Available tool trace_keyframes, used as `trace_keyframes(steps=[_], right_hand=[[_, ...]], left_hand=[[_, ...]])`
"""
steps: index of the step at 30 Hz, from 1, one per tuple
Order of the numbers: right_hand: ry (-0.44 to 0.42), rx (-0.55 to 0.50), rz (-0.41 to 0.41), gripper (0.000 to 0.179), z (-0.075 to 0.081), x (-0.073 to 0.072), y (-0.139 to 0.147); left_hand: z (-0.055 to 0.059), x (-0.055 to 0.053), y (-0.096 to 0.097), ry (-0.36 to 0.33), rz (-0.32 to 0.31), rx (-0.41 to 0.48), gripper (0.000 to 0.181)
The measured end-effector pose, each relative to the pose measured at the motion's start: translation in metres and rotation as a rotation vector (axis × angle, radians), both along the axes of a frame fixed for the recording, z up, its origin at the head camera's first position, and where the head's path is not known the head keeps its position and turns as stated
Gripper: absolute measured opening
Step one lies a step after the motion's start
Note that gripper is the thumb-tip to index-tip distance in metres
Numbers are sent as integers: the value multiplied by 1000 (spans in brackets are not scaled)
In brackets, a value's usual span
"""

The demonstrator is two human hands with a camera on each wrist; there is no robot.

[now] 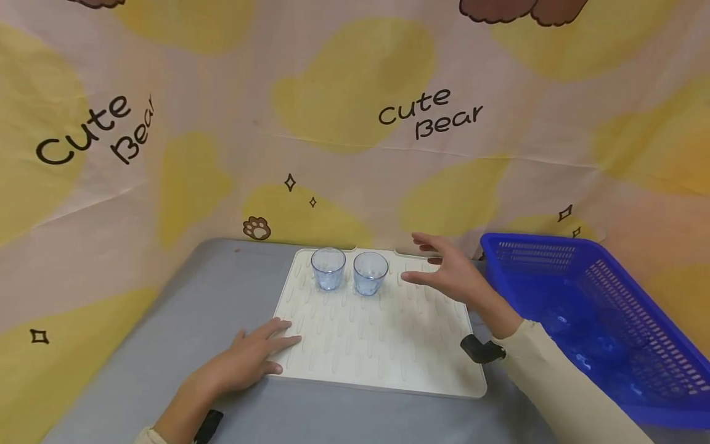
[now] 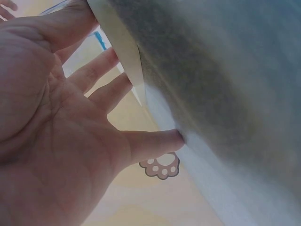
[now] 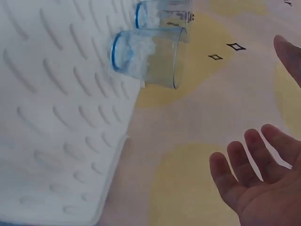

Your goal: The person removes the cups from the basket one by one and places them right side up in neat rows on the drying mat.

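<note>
Two clear bluish drinking glasses stand upright side by side near the back of a white ridged draining mat (image 1: 377, 351). One is the left glass (image 1: 328, 269), the other the right glass (image 1: 369, 274); both also show in the right wrist view, with the nearer glass (image 3: 148, 56) in front. My right hand (image 1: 452, 271) hovers to the right of the right glass, fingers spread and holding nothing. At the mat's left front edge my left hand (image 1: 249, 357) rests with straight fingers touching it. In the left wrist view this hand (image 2: 61, 108) has its fingertips against the mat's edge.
On the right stands a blue plastic basket (image 1: 560, 253) with several clear glasses in it, partly hard to make out. A grey table (image 1: 183, 333) lies under the mat. Behind it hangs a printed cloth (image 1: 344, 123) with bear lettering.
</note>
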State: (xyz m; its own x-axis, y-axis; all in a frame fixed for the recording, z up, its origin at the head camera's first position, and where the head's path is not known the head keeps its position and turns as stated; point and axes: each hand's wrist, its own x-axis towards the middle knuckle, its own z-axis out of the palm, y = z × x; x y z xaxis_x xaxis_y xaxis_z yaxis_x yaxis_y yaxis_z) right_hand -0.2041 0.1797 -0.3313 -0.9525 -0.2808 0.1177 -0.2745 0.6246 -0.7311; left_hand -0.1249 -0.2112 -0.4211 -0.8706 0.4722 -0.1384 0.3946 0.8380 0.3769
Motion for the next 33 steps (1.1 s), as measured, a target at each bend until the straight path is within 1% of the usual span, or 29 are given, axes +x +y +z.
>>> trace_keyframes(steps=[3, 8, 10, 13, 17, 19, 22, 24, 27, 33], right_hand=[[10, 24, -13, 88, 9, 10, 15], [25, 52, -75, 85, 25, 19, 48], [22, 66, -96, 85, 29, 22, 60], [7, 77, -116, 84, 31, 25, 76], [-13, 86, -146, 84, 32, 30, 94], [-16, 105, -165, 84, 32, 33, 103], [-5, 161, -184, 84, 31, 37, 116], [11, 196, -194, 83, 29, 40, 126], [18, 241, -202, 81, 24, 42, 141], [27, 267, -201, 78, 13, 41, 169]], left_hand=[[0, 1, -2, 14, -6, -3, 56], [-1, -1, -1, 13, -11, 10, 56], [-1, -1, 0, 14, -18, 14, 56], [-1, -1, 0, 7, -13, 11, 56], [-2, -1, -2, 8, 1, 5, 57], [-2, -1, -3, 26, -13, 9, 56], [-2, 0, -4, 35, -31, 20, 56], [-2, 1, -4, 32, -36, 19, 56], [-3, 2, -4, 12, -24, 11, 56], [-1, 1, -3, -5, 0, -3, 56]])
